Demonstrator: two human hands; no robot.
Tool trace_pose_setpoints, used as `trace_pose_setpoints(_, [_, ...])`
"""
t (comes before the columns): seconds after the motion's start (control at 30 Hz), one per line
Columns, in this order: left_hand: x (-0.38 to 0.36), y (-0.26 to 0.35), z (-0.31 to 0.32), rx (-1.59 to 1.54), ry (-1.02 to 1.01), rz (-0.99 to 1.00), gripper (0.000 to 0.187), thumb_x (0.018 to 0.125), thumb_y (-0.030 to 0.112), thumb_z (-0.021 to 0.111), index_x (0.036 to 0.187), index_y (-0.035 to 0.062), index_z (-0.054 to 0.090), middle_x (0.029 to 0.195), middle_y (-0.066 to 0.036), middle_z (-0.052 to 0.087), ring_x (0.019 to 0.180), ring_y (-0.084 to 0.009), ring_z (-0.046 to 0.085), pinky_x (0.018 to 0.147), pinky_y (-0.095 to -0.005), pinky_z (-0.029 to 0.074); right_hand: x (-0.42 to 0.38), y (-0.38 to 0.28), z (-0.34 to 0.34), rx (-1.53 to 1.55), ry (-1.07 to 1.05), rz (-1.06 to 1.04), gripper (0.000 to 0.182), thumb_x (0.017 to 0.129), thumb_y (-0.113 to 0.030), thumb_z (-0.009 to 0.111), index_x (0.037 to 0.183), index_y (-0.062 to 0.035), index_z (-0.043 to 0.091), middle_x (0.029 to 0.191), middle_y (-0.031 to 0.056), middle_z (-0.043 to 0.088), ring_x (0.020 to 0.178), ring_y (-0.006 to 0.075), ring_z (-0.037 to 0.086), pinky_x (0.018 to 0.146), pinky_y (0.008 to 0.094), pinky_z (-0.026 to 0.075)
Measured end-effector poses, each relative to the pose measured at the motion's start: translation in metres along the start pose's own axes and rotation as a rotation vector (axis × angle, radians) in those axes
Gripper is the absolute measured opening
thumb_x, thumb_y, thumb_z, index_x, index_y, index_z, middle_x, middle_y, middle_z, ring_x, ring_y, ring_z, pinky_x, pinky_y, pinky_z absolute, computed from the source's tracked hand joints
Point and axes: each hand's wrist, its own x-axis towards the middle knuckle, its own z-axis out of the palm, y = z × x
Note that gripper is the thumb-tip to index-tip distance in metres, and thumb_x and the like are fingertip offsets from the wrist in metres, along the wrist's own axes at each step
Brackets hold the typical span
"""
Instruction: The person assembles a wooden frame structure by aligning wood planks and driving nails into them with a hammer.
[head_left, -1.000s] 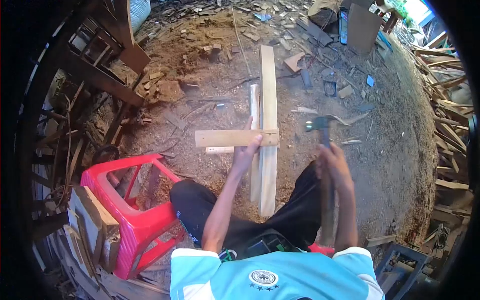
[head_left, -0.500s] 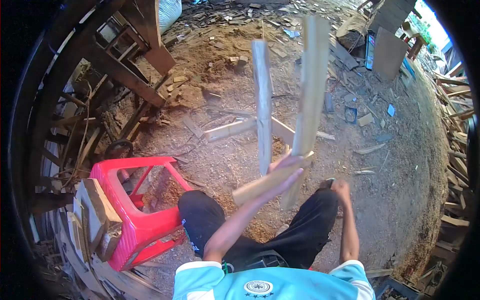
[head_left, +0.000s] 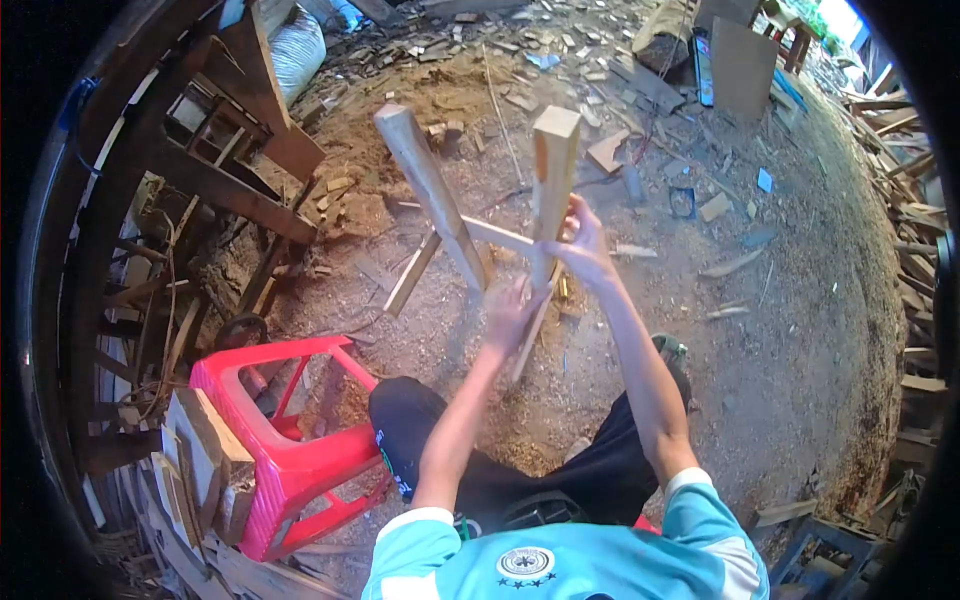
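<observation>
Wooden frame [head_left: 470,235]: a nailed assembly of two long planks joined by thinner cross slats, raised off the ground in front of me and tipped so the plank ends point up and away; held this way, I judge, so its joints face me.
Right plank [head_left: 552,175]: the thicker piece, nearly upright, its sawn end toward the camera.
Left plank [head_left: 432,195]: leans up and to the left, crossing the slats near the middle.
Cross slats [head_left: 412,272]: thin strips running between and below the planks; one sticks out low to the left.
Right hand [head_left: 583,245]: my fingers are wrapped round the right plank about halfway along, gripping it and bearing the weight.
Left hand [head_left: 512,312]: closed on the lower part of the frame where the slats meet, steadying it from below; the two hands sit close together, one above the other.
Red plastic stool [head_left: 285,430]: lies tipped beside my left leg, apart from the frame.
Ground [head_left: 790,300]: packed earth strewn with sawdust and offcuts.
Scrap timber [head_left: 200,470]: stacked at the left edge, beside the stool.
</observation>
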Motion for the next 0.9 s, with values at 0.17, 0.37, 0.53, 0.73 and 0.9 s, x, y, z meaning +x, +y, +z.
trace_pose_setpoints(0.17, [-0.016,0.0,-0.051,0.497,-0.051,0.178,0.026,0.071,0.008,0.058,0.097,0.0099,0.061,0.098,-0.015,0.057,0.086,-0.0305,0.057,0.071,-0.0401,0.048,-0.022,0.011,-0.036,-0.006,-0.026,0.103,0.067,0.069,0.003,0.065,0.127,-0.0091,0.033,0.114,0.0076,0.046,0.109,0.0236,0.047,0.095,0.0403,0.041])
trace_pose_setpoints(0.37, [0.0,0.006,-0.135,0.307,0.38,-0.397,0.04,0.077,0.035,0.061,0.097,0.0017,0.055,0.079,-0.012,0.061,0.072,-0.0267,0.059,0.063,-0.0359,0.046,-0.03,0.021,-0.038,-0.042,-0.027,0.031,0.064,0.077,-0.007,0.065,0.131,-0.0099,0.03,0.124,0.0105,0.042,0.116,0.0246,0.043,0.095,0.0403,0.04])
trace_pose_setpoints(0.53, [-0.015,-0.076,-0.14,-0.48,-0.117,-1.081,0.08,0.079,0.07,0.035,0.131,0.0089,0.032,0.084,-0.014,0.06,0.065,-0.0211,0.059,0.06,-0.035,0.046,-0.042,0.043,-0.018,-0.086,0.091,0.001,0.06,0.081,-0.018,0.061,0.132,-0.0094,0.031,0.127,0.0137,0.041,0.117,0.0251,0.043,0.093,0.0397,0.041])
trace_pose_setpoints(0.73, [-0.006,-0.065,-0.124,-0.548,-0.02,-0.937,0.071,0.083,0.068,0.025,0.133,0.0188,0.035,0.072,-0.007,0.049,0.054,-0.0151,0.048,0.048,-0.03,0.042,-0.073,0.057,-0.018,-0.087,0.073,0.64,0.058,0.093,-0.041,0.034,0.139,-0.0122,0.014,0.129,0.0166,0.038,0.098,0.0241,0.053,0.077,0.0374,0.049])
trace_pose_setpoints(0.9, [-0.008,-0.065,-0.123,-0.598,-0.002,-0.963,0.069,0.083,0.068,0.025,0.128,0.0183,0.041,0.067,-0.003,0.04,0.051,-0.0138,0.042,0.046,-0.0294,0.04,-0.082,0.072,-0.002,-0.126,0.014,0.512,0.052,0.095,-0.037,0.027,0.14,-0.0159,0.011,0.118,0.0183,0.044,0.067,0.0197,0.054,0.05,0.0312,0.049])
